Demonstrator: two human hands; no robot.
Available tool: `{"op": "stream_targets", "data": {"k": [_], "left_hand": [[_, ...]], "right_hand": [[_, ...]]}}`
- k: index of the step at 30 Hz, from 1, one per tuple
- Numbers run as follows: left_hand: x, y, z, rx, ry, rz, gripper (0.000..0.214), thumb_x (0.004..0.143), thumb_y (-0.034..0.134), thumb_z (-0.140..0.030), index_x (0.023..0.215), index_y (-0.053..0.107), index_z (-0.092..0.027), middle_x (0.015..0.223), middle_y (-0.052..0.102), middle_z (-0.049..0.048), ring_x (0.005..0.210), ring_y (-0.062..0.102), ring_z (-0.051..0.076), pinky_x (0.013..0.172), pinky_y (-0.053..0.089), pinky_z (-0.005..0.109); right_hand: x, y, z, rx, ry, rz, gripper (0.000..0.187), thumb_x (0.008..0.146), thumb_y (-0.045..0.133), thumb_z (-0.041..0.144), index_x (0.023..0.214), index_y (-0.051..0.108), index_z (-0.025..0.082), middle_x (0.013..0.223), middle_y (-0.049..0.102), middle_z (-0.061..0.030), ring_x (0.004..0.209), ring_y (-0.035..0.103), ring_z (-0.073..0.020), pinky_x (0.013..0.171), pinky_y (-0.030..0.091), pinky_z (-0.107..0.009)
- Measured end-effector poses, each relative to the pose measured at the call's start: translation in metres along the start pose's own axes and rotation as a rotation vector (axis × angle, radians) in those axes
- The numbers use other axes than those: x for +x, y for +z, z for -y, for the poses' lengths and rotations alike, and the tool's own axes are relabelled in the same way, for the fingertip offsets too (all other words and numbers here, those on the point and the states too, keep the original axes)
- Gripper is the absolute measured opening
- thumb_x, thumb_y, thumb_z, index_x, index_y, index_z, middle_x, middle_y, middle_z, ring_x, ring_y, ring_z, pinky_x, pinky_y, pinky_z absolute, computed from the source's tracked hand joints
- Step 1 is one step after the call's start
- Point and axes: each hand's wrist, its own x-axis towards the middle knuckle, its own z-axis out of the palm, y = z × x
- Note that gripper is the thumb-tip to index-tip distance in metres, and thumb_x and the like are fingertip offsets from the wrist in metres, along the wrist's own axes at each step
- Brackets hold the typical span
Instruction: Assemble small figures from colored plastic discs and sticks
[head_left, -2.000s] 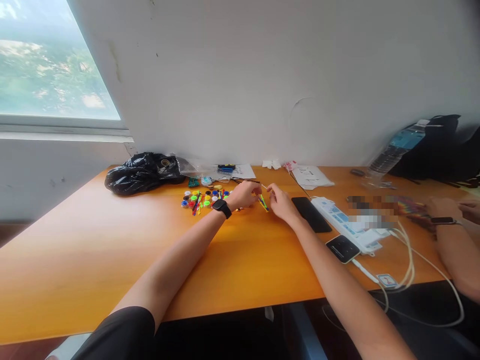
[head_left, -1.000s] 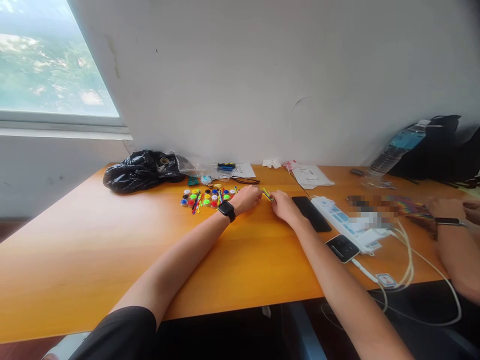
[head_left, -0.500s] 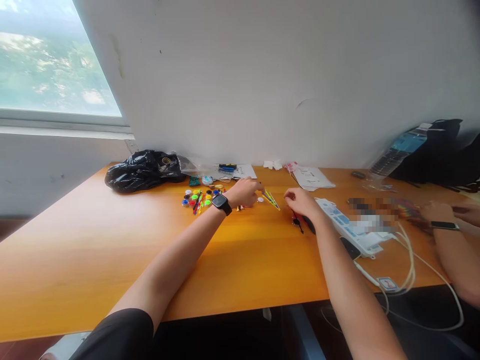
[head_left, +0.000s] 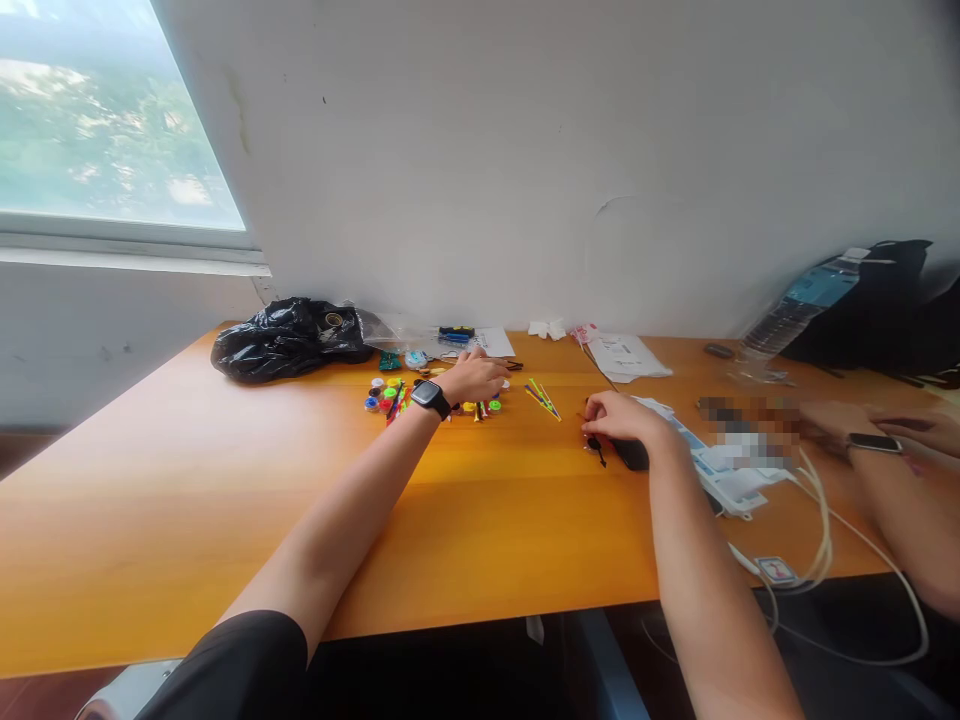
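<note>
My left hand [head_left: 478,376], with a black watch [head_left: 426,397] on its wrist, lies with stretched fingers over a cluster of small coloured caps and sticks [head_left: 391,397] on the orange table [head_left: 225,500]. A loose bundle of thin coloured sticks [head_left: 542,398] lies between my hands, touched by neither. My right hand [head_left: 619,416] is curled, fingertips down, by a small dark piece [head_left: 596,446] and a black phone [head_left: 634,456]. Whether the fingers grip that piece is unclear.
A black plastic bag [head_left: 289,340] sits at the back left, and papers [head_left: 627,356] lie near the wall. A white power strip [head_left: 718,470] with cables [head_left: 821,530] lies right of my arm. Another person's hands [head_left: 874,432] work at the far right, by a water bottle [head_left: 795,305].
My hands have parted and left the coloured sticks on the table. The left hand went back to the caps. The right hand went right to the dark piece by the phone.
</note>
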Motion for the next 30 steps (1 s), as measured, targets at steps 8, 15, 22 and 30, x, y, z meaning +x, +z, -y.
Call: {"op": "stream_targets", "data": {"k": [8,15,22,30], "left_hand": [[0.003,0.005,0.002,-0.025,-0.047,0.131,0.045,0.103,0.042,-0.039,0.131,0.076,-0.032,0.132,0.076,0.0042,0.123,0.055,0.032,0.110,0.041,0.045],[0.003,0.011,0.012,-0.054,-0.033,0.105,0.044,0.104,0.043,-0.042,0.126,0.079,-0.030,0.122,0.079,0.0057,0.122,0.059,0.029,0.108,0.045,0.038],[0.003,0.010,0.009,-0.032,-0.014,0.040,0.041,0.103,0.049,-0.042,0.126,0.079,-0.027,0.121,0.079,0.0075,0.122,0.062,0.030,0.105,0.048,0.036],[0.008,0.006,-0.013,-0.103,0.132,-0.084,0.036,0.100,0.057,-0.029,0.130,0.075,-0.019,0.132,0.076,0.0092,0.123,0.067,0.029,0.109,0.050,0.036]], "right_hand": [[-0.002,0.004,0.011,0.046,0.018,0.006,0.016,0.081,0.079,0.008,0.088,0.069,0.018,0.079,0.076,-0.0030,0.058,0.070,-0.0185,0.053,0.046,-0.024],[0.001,0.007,0.012,-0.016,-0.058,-0.110,0.022,0.082,0.072,0.000,0.092,0.073,0.019,0.086,0.077,-0.0020,0.079,0.074,-0.0199,0.063,0.046,-0.023],[0.005,0.009,0.009,-0.006,-0.077,-0.189,0.028,0.085,0.067,0.000,0.105,0.075,0.019,0.083,0.076,-0.0020,0.078,0.073,-0.0200,0.062,0.044,-0.024],[0.006,0.008,0.009,0.015,-0.167,-0.259,0.026,0.092,0.063,0.002,0.097,0.082,0.019,0.098,0.078,-0.0044,0.091,0.072,-0.0221,0.075,0.048,-0.024]]}}
